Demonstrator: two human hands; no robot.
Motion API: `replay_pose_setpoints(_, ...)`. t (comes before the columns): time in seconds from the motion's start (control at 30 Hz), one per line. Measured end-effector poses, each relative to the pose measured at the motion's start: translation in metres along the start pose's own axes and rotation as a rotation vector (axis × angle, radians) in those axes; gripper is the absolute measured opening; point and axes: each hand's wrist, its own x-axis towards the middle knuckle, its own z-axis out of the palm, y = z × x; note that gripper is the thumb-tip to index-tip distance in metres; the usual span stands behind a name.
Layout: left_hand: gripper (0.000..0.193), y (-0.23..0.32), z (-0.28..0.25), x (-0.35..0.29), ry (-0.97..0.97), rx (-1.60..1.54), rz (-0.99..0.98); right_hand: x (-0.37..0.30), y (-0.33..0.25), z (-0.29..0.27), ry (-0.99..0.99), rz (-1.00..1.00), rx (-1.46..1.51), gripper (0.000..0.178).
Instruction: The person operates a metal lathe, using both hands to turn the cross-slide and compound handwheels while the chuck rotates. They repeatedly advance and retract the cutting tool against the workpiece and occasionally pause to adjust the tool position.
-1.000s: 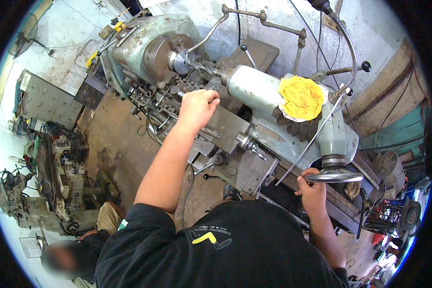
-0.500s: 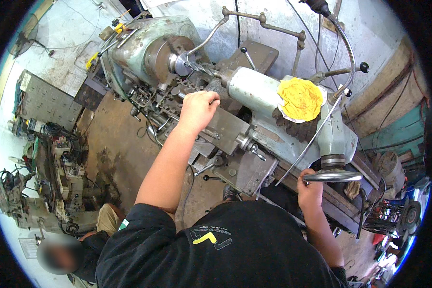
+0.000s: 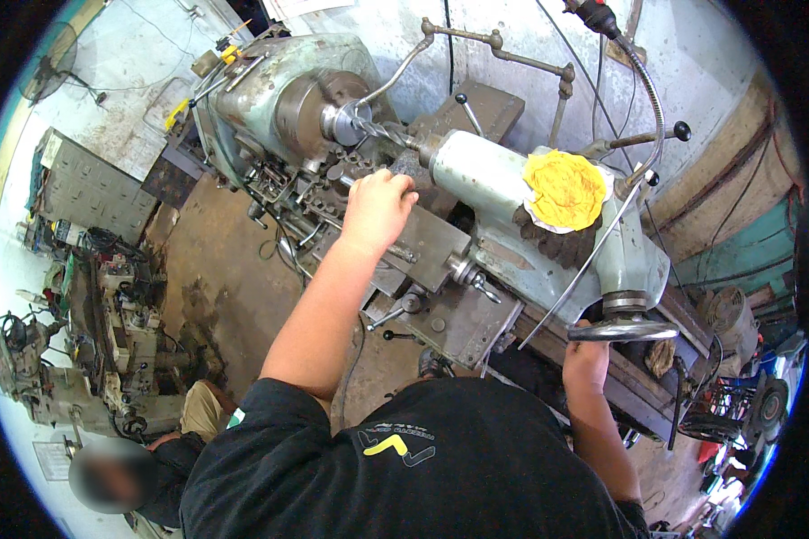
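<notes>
A green-grey lathe stands before me, its round chuck [image 3: 317,112] gripping a bright metal workpiece [image 3: 348,125]. From the tailstock [image 3: 481,166] a twist drill [image 3: 388,133] points into that workpiece. Over the tool post and the flat slide [image 3: 427,241], my left hand [image 3: 379,213] is closed with curled fingers; what they hold, if anything, is hidden. At the tailstock's near end, my right hand [image 3: 588,364] grips the left part of the shiny handwheel [image 3: 625,331] rim, its fingers partly behind it.
A yellow cloth [image 3: 564,190] and dark gloves [image 3: 557,241] lie on the tailstock, with a thin rod [image 3: 580,269] slanting beside them. A jointed pipe [image 3: 503,49] reaches over the chuck. Another person [image 3: 166,467] is at lower left, near other machines [image 3: 108,359].
My right hand has shifted slightly right along the handwheel rim, with its thumb less visible. My left hand stays over the tool post. The whole view has moved slightly.
</notes>
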Motion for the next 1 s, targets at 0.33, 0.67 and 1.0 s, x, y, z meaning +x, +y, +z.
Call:
replay_pose_setpoints(0.33, 0.048, 0.285, 0.006, -0.031, -0.138, -0.834, 0.606, 0.003, 0.049, 0.04, 0.113, -0.117, -0.623, 0.053)
replay_pose_setpoints(0.67, 0.022, 0.342, 0.055, -0.068, -0.217, -0.722, 0.463, -0.011, 0.109, 0.077, 0.053, 0.07, 0.157, 0.064)
replay_pose_setpoints(1.0, 0.022, 0.326, 0.065, -0.071, -0.027, -0.817, 0.549, -0.012, 0.095, 0.044, 0.054, -0.155, -0.681, 0.067)
